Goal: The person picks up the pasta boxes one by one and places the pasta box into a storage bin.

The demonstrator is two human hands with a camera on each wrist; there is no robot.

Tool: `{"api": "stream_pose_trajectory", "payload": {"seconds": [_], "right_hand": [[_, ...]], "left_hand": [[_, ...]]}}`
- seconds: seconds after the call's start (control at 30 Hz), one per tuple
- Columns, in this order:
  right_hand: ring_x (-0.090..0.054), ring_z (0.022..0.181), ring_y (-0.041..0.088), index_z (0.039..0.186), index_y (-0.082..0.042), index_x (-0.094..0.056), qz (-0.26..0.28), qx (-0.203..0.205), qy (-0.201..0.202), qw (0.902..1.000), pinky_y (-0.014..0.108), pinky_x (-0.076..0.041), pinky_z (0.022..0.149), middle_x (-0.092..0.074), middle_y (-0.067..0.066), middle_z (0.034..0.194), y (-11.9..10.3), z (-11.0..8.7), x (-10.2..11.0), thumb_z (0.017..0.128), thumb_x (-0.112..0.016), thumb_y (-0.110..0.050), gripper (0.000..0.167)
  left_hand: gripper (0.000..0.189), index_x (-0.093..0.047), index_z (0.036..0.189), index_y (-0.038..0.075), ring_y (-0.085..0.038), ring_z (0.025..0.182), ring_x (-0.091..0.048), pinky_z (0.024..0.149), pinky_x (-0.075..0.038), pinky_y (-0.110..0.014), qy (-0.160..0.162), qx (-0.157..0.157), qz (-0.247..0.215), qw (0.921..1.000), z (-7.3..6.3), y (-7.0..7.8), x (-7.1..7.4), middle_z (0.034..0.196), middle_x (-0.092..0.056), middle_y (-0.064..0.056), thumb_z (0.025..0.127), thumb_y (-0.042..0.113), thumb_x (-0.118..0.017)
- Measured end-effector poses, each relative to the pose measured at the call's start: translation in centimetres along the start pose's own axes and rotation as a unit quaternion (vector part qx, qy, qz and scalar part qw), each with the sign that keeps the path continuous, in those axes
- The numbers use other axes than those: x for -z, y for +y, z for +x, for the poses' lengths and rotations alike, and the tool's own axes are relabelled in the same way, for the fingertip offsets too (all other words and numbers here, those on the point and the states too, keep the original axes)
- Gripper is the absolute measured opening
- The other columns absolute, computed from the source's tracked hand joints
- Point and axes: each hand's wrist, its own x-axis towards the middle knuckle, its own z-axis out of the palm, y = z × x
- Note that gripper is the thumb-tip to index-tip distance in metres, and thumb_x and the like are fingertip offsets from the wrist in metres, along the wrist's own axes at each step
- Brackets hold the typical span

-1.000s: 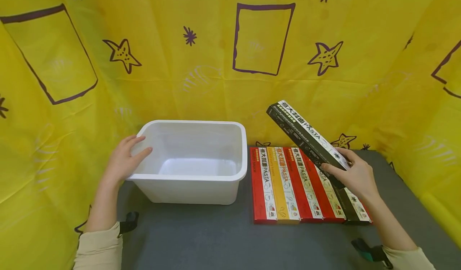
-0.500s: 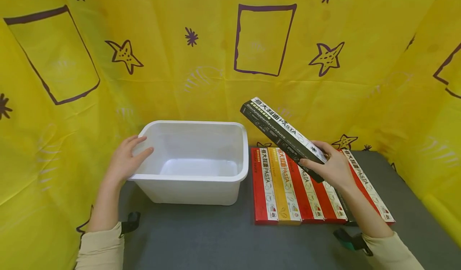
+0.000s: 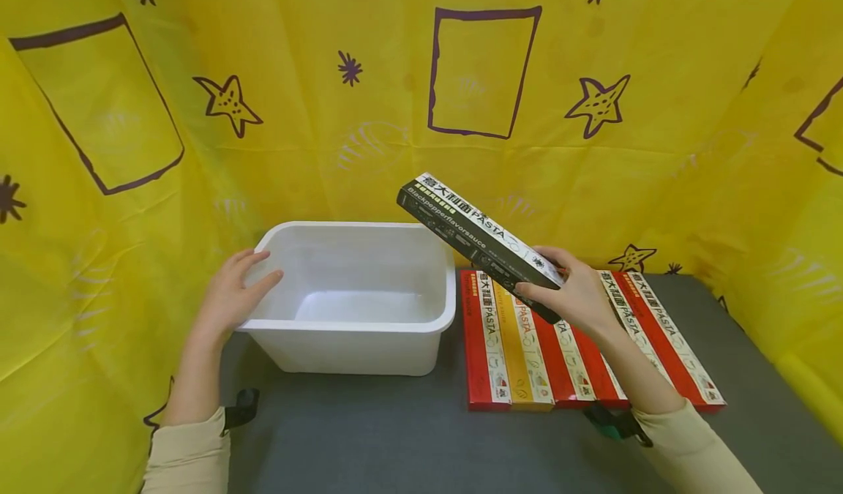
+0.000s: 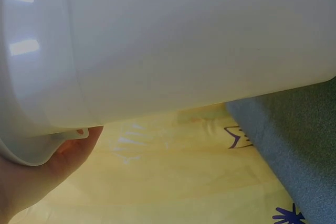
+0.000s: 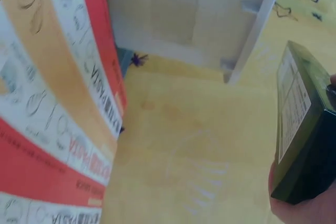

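My right hand (image 3: 579, 296) pinches the lower end of a black pasta box (image 3: 481, 241), thumb in front and fingers behind. Tilted, the box is off the table, its far end up and to the left over the right rim of a white plastic tub (image 3: 349, 326). In the right wrist view the black box (image 5: 302, 124) shows its label side. My left hand (image 3: 230, 293) grips the tub's left rim; in the left wrist view, part of that hand (image 4: 58, 166) shows below the rim beside the tub wall (image 4: 184, 51).
A row of red, yellow and black pasta boxes (image 3: 476, 340) lies side by side on the dark grey table (image 3: 395, 435), right of the tub. Yellow patterned cloth (image 3: 382, 77) hangs behind and at both sides.
My right hand has carried the black pasta box leftward, from above the right of the row to the tub's right rim. My left hand keeps its place on the tub.
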Motion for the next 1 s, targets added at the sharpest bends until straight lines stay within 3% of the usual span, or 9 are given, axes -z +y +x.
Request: {"api": "stream_pose_trajectory", "payload": {"seconds": [0.27, 0.63, 0.83, 1.0], "right_hand": [[-0.06, 0.095, 0.027, 0.133, -0.019, -0.057, -0.007, 0.026, -0.024, 0.9994, 0.036, -0.049, 0.072, -0.063, 0.011, 0.119, -1.6, 1.0, -1.7, 0.076, -0.081, -0.04, 0.066], [-0.06, 0.089, 0.023, 0.13, -0.026, -0.059, -0.001, 0.055, -0.056, 0.9969, 0.036, -0.051, 0.069, -0.065, 0.005, 0.112, -3.6, 2.1, -3.8, 0.072, -0.083, -0.04, 0.065], [-0.06, 0.091, 0.021, 0.127, -0.026, -0.061, -0.028, 0.078, -0.079, 0.9934, 0.036, -0.048, 0.072, -0.066, 0.001, 0.111, -5.1, 2.7, -4.5, 0.069, -0.083, -0.043, 0.064], [-0.06, 0.088, 0.019, 0.125, -0.022, -0.063, -0.068, 0.129, -0.099, 0.9843, 0.035, -0.047, 0.073, -0.067, 0.0, 0.106, -6.2, 3.6, -4.4, 0.067, -0.082, -0.043, 0.065]], "left_hand": [[0.068, -0.041, 0.144, -0.004, -0.054, 0.135, -0.024, 0.105, -0.02, -0.07, 0.008, -0.006, 0.002, 0.9999, -0.2, 0.0, -0.1, 0.151, -0.026, -0.032, 0.098, 0.045, -0.054], [0.067, -0.041, 0.144, -0.004, -0.054, 0.134, -0.026, 0.105, -0.021, -0.07, 0.011, -0.006, 0.006, 0.9999, 0.0, 0.1, -0.1, 0.15, -0.027, -0.033, 0.098, 0.044, -0.053], [0.067, -0.041, 0.144, -0.004, -0.053, 0.135, -0.025, 0.105, -0.021, -0.07, 0.009, -0.003, 0.011, 0.9999, 0.0, 0.1, -0.1, 0.15, -0.027, -0.032, 0.099, 0.044, -0.053], [0.066, -0.042, 0.143, -0.003, -0.053, 0.136, -0.024, 0.105, -0.02, -0.069, 0.018, -0.011, 0.009, 0.9997, 0.1, 0.1, -0.1, 0.151, -0.027, -0.031, 0.098, 0.043, -0.054]]}}
